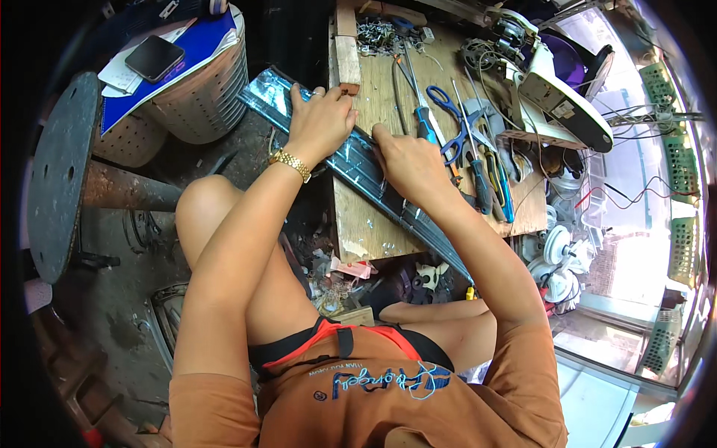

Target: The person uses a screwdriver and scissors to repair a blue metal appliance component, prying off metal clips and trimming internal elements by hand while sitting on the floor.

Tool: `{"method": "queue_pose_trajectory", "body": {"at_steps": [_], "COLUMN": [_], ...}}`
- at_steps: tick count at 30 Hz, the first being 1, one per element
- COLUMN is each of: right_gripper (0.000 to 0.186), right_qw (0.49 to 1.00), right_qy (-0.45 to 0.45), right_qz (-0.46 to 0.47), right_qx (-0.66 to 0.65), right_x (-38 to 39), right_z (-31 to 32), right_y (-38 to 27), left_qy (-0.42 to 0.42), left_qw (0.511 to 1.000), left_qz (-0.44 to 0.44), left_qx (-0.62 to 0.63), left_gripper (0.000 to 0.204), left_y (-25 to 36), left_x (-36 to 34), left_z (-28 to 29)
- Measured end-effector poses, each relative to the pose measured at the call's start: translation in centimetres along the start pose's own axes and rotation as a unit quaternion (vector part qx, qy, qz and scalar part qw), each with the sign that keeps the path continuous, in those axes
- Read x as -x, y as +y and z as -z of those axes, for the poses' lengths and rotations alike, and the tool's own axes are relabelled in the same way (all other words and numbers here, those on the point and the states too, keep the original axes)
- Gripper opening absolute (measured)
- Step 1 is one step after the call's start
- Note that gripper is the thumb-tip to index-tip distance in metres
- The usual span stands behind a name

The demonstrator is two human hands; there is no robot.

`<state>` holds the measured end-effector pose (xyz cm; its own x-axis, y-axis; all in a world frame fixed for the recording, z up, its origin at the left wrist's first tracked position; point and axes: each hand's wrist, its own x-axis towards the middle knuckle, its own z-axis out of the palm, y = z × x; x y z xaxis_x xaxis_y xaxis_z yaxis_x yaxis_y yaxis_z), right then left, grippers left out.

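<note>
A long, flat dark strip with lengthwise ridges, covered in shiny clear plastic, lies slantwise across the near left corner of the wooden workbench. Its upper left end juts past the bench edge, and its lower right end passes beneath my right forearm. My left hand, a gold watch at the wrist, is closed on the upper part, beside the raised wooden edge block. Closer to the middle, my right hand grips the strip with curled fingers. Some fingertips of both hands are hidden.
Blue-handled scissors, screwdrivers and pliers lie right of my right hand. Farther right leans a white appliance body with loose wires. A phone rests on a perforated drum at far left, near a round stool.
</note>
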<state>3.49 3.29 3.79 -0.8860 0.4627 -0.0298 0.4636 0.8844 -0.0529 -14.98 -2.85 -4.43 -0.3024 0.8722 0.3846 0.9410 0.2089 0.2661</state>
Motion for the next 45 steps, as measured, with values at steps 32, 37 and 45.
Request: {"method": "queue_pose_trajectory", "body": {"at_steps": [32, 37, 45], "right_gripper": [0.021, 0.021, 0.022], "right_qw": [0.996, 0.997, 0.993], "right_qy": [-0.056, -0.054, -0.081], "right_qz": [0.021, 0.015, -0.029], "right_qx": [0.059, 0.053, 0.080], "right_x": [2.4, 4.3, 10.0], "right_z": [-0.4, -0.1, -0.2], "right_y": [-0.1, 0.9, 5.5], "left_qy": [-0.048, -0.071, -0.061], "left_qw": [0.997, 0.996, 0.996], "left_qz": [0.031, 0.034, 0.018], "left_qx": [-0.050, -0.047, -0.064], "left_gripper": [0.033, 0.037, 0.034], "left_y": [0.6, 1.3, 1.6], "left_x": [0.1, 0.1, -0.1], "left_z": [-0.4, -0.3, -0.8]}}
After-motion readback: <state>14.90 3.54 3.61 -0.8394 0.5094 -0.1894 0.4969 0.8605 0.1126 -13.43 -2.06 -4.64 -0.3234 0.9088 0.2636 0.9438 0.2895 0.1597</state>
